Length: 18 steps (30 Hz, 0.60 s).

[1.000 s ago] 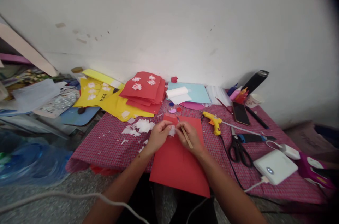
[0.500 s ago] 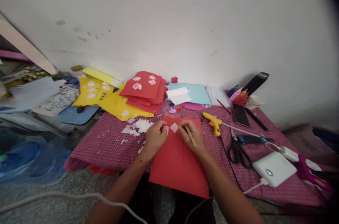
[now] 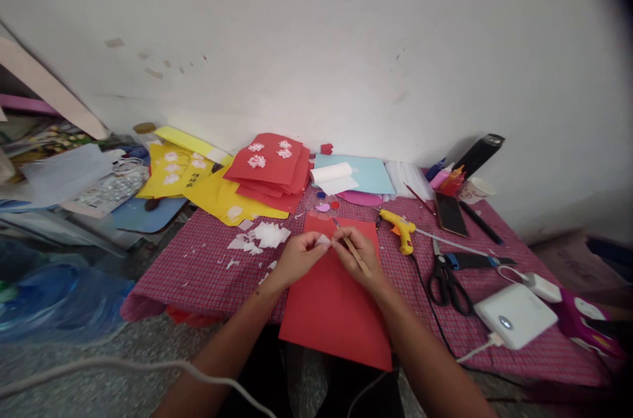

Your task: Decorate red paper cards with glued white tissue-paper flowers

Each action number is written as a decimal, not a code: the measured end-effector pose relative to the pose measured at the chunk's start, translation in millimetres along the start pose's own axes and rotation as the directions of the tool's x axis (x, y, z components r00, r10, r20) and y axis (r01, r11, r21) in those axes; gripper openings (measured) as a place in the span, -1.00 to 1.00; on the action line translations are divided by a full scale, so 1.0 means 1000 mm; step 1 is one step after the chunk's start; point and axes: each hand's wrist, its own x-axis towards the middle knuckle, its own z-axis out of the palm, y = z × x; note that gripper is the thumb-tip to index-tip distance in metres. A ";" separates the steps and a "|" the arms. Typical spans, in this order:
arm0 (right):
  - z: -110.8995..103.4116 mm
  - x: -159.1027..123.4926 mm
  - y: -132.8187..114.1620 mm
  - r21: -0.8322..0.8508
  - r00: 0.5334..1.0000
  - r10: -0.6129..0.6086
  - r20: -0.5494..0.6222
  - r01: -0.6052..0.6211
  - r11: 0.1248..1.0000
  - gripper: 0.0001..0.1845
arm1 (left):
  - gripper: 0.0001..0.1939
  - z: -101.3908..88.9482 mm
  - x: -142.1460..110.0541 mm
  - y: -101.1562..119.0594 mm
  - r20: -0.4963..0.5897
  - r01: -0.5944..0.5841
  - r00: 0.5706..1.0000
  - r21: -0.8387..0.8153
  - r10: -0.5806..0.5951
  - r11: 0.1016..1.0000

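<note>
1. Above the upper part of a large red paper sheet point(image 3: 336, 319), a small white paper piece point(image 3: 323, 240) is held between the thumb and fingers of the left hand point(image 3: 301, 254), the grip being narrow and closed on it.
2. By the right hand point(image 3: 358, 253), a slim wooden-handled tool point(image 3: 358, 257) is gripped, its tip pointed away from the body. The right fingertips are brought close to the paper piece; whether it is also pinched by them cannot be told.
3. The red paper sheet is laid partly on the cloth-covered worktop point(image 3: 168, 286), its near end extended past the edge.
4. To the left of the hands, white paper scraps point(image 3: 270, 235) are scattered over the checked cloth.
5. Just beyond the sheet, small discs of blue paint point(image 3: 321, 194), lilac paint point(image 3: 323, 207) and red paint point(image 3: 335, 205) are grouped, with a partly rolled white paper point(image 3: 331, 173) placed behind them on a light blue sheet point(image 3: 374, 174).
6. Farther left, a stack of red sheets point(image 3: 277, 171) is topped with white-and-pink blossoms, and yellow sheets point(image 3: 210, 197) are spread beside it.
7. On the right, a yellow glue gun point(image 3: 404, 228), black-handled scissors point(image 3: 449, 286), a smartphone point(image 3: 451, 213) and a white power bank point(image 3: 515, 316) are set out.
</note>
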 end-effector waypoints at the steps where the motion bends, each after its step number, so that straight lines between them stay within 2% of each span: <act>1: 0.000 0.000 0.000 0.010 1.000 -0.006 0.004 0.006 1.000 -0.96 | -0.78 0.000 0.001 -0.001 0.006 0.029 1.000 -0.033 -0.029 0.999; 6: 0.000 0.000 0.000 0.032 0.999 -0.035 -0.031 0.036 0.999 -0.72 | -0.70 0.000 0.003 -0.001 -0.131 0.171 0.968 -0.267 -0.212 0.948; 8: -0.001 0.001 -0.003 -0.010 0.997 -0.074 -0.015 0.074 0.997 -0.67 | -0.68 -0.001 0.004 0.000 -0.145 0.200 0.954 -0.346 -0.262 0.917; 12: -0.001 0.002 -0.009 -0.100 0.991 -0.131 0.039 0.135 0.986 -0.70 | -0.67 0.000 0.004 0.003 -0.100 0.216 0.954 -0.426 -0.283 0.879; 18: 0.003 0.000 -0.004 -0.107 0.994 -0.085 0.072 0.092 0.990 -0.76 | -0.71 0.001 0.004 0.005 -0.072 0.206 0.962 -0.438 -0.262 0.875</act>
